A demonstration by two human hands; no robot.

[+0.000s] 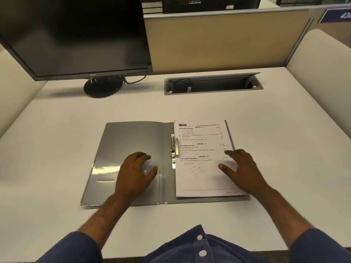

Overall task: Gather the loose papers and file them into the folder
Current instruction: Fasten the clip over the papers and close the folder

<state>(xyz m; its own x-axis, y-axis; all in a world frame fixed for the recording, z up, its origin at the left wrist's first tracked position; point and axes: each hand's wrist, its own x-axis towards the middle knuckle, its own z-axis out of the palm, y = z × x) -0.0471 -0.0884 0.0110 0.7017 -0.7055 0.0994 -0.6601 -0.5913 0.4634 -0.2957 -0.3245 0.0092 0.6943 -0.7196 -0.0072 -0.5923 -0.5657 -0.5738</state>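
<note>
A grey folder (106, 168) lies open flat on the white desk. Its metal clip (173, 147) runs along the spine in the middle. A stack of printed papers (199, 149) lies on the folder's right half, its left edge at the clip. My left hand (134, 173) rests palm down on the folder's left inner cover, fingers loosely bent. My right hand (241, 168) rests on the right part of the papers, fingers spread and relaxed, thumb pointing left across the page. Neither hand grips anything.
A dark monitor (76, 35) on a round stand (103, 87) stands at the back left. An open cable box (212, 84) is set into the desk (284, 130) at the back centre. Beige partitions close off the back and both sides.
</note>
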